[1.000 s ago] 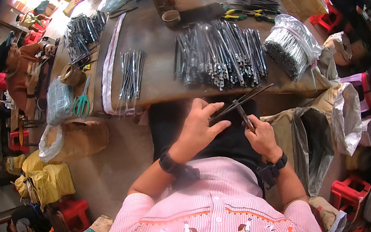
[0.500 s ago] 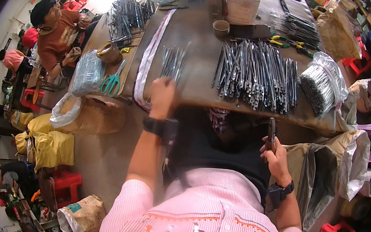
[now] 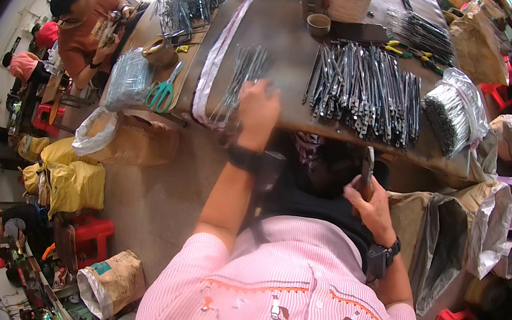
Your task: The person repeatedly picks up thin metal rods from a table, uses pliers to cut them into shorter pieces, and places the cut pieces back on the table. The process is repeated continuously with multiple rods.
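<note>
My left hand (image 3: 259, 105), smeared by motion, is over the table's near edge, right beside a small fanned bunch of thin metal strips (image 3: 245, 70). Whether its fingers hold anything does not show. Close to my lap, below the edge, my right hand (image 3: 372, 206) is closed round what looks like a pair of pliers (image 3: 368, 169), its narrow metal head pointing up. A wide pile of dark, shiny metal strips (image 3: 363, 93) lies on the table ahead of that hand. To its right rests a thick bundle of strips (image 3: 449, 115) in clear plastic wrap.
A white strip of cloth (image 3: 221, 57) runs along the table at left. Beyond it are teal scissors (image 3: 164, 91), a tape roll (image 3: 160, 51) and a plastic-wrapped pack (image 3: 130, 80). Yellow-handled pliers (image 3: 402, 49) and a small cup (image 3: 318, 25) stand farther back. A co-worker (image 3: 88, 25) sits at left.
My left hand has moved right and slightly away from me, beside the small bunch of strips. My right hand, still round the tool, has shifted slightly left and up. The view has shifted a little.
</note>
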